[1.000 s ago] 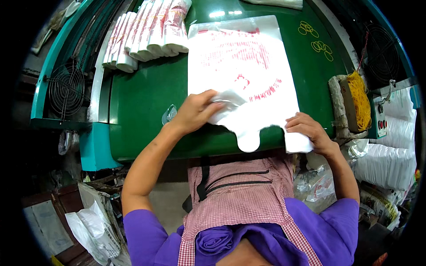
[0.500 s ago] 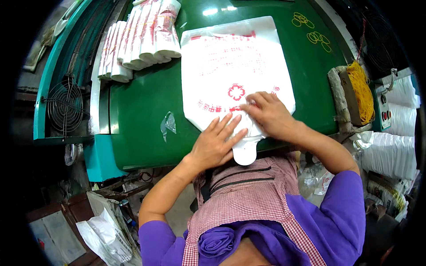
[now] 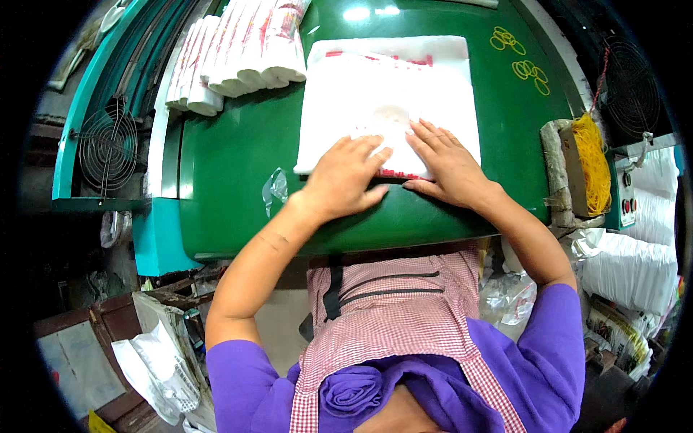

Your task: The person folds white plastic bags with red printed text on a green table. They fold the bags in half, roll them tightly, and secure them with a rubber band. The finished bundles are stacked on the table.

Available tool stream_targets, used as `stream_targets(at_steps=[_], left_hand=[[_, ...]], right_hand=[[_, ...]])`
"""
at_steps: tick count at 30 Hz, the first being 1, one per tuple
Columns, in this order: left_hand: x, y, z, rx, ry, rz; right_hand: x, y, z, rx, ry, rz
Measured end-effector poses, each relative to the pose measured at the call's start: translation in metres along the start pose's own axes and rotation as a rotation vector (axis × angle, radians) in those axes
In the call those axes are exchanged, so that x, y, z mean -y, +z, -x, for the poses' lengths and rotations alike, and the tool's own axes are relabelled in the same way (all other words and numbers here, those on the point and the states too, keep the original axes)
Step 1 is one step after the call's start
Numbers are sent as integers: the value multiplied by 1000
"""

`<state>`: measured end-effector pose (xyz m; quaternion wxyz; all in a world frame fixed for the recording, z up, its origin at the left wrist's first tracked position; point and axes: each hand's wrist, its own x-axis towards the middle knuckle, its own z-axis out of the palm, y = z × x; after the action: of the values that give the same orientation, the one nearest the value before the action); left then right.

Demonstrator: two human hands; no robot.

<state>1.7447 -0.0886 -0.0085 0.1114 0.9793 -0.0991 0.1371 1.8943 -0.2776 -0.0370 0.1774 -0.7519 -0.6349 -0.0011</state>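
A stack of white plastic bags with red print lies on the green tabletop, its near part folded over away from me. Flat on the left of the fold rests my left hand, fingers stretched and thumb out. My right hand presses the right side of the fold, fingers likewise extended. Neither hand grips anything. The near folded edge, with some red print showing, runs between the two thumbs.
Rolled white bags are piled at the far left. Loose yellow rubber bands lie at the far right, and a box holds a yellow rubber-band bundle. A clear plastic scrap lies left of my hand. Fan guards flank the table.
The near end of the bags, with its rounded tab, has been folded over away from me. My hands went from working at that end to lying flat on the fold.
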Motion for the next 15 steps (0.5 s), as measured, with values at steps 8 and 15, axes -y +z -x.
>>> stream_targets(at_steps=[8,15], left_hand=[[23,3,-26,-10,-154,142],[8,-33,41,491,24,451]], right_hand=[[59,-9,58,-36,637,-1604],[-20,-12,25,-184,689,-1818]])
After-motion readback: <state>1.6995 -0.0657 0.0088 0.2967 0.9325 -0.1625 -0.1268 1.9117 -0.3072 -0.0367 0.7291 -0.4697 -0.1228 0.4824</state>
